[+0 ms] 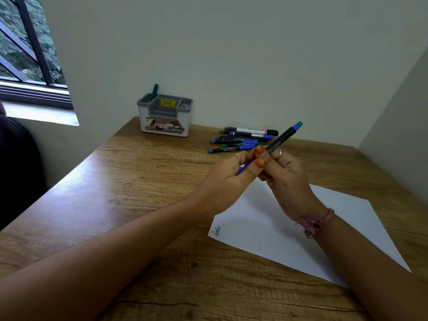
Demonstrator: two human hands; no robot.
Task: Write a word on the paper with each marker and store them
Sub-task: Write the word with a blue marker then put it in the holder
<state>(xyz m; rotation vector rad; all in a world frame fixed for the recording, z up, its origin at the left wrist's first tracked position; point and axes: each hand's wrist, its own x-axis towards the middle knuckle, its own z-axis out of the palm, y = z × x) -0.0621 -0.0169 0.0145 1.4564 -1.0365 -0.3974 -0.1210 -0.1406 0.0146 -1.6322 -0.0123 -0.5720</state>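
Observation:
Both hands meet above the far corner of the white paper (289,230) and hold one black marker (283,137) with a blue and green end pointing up and to the right. My right hand (287,179) grips its barrel. My left hand (231,179) holds the blue cap end (243,169) at the marker's lower tip. One small handwritten word (216,230) stands at the paper's near left corner. Several more markers (243,140) lie in a loose pile by the wall. A grey and white pen holder (165,118) holds a single green marker (154,91).
The wooden desk (139,205) sits in a corner, with a wall behind and another at the right. A window (25,49) lies to the far left, and a dark shape (16,170) stands beside the desk's left edge.

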